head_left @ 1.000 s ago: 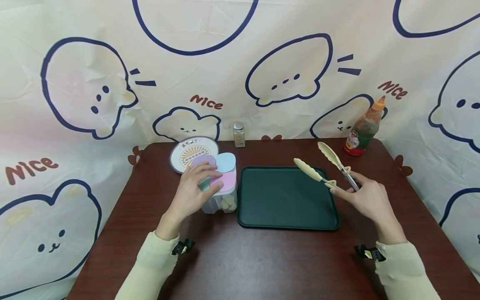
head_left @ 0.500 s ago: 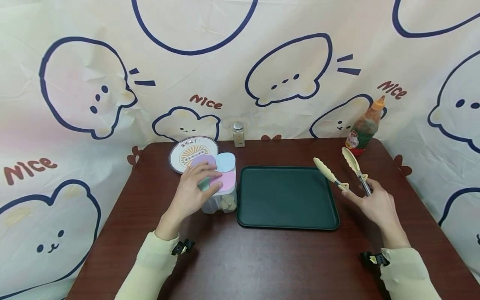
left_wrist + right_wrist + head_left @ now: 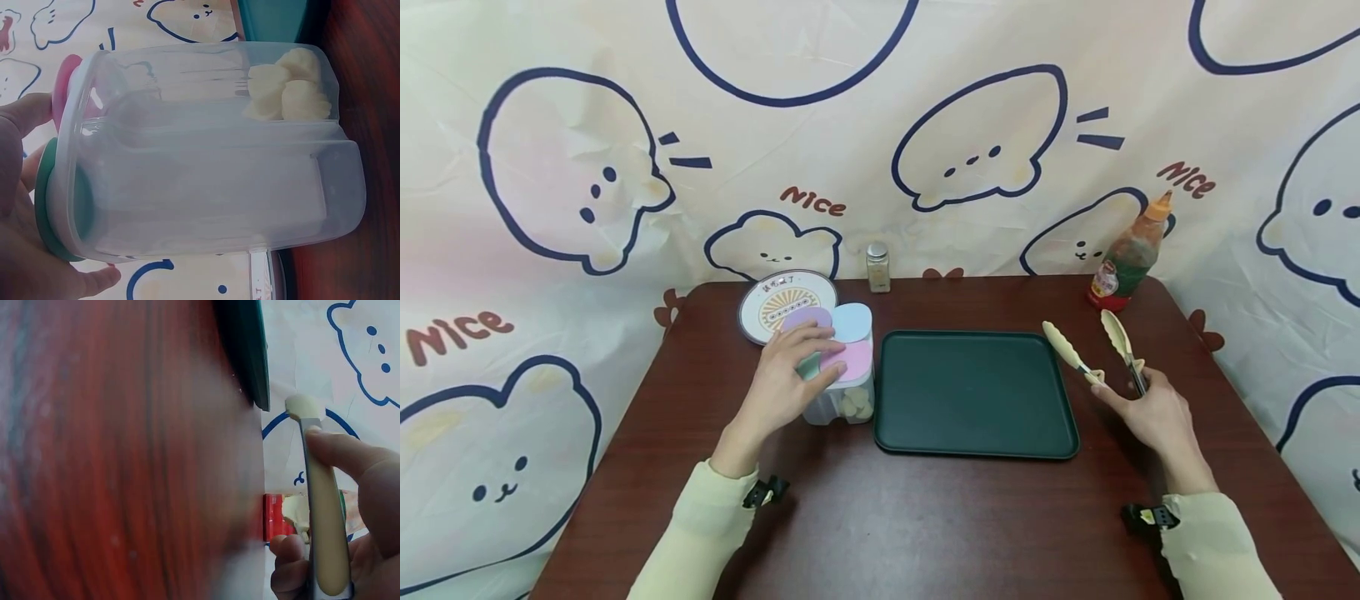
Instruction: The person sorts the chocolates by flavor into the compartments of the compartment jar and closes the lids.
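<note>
My left hand [image 3: 786, 379] rests on the lids of a clear storage container [image 3: 842, 408]. In the left wrist view, its thumb touches the pink lid [image 3: 64, 87] and the palm lies over the green lid [image 3: 47, 194]. Pale, rounded pieces [image 3: 290, 87] lie in one compartment of the container. In my right hand [image 3: 1153, 417] is a pair of tongs [image 3: 1118, 337] with cream tips and metal arms, gripped by the handle [image 3: 328, 519]. The tongs' arms stand apart, tips pointing away from me, by the right edge of the dark green tray [image 3: 973, 396].
Behind the container lies a round patterned plate [image 3: 786, 292], partly covered by it. A small glass shaker [image 3: 877, 268] stands at the table's back edge. At the back right is a sauce bottle [image 3: 1127, 258] with an orange cap. A printed cloth hangs behind the brown table [image 3: 925, 525].
My right hand has moved the tongs right and toward me, from over the tray's right part to beside its right edge. The left hand has stayed on the lids.
</note>
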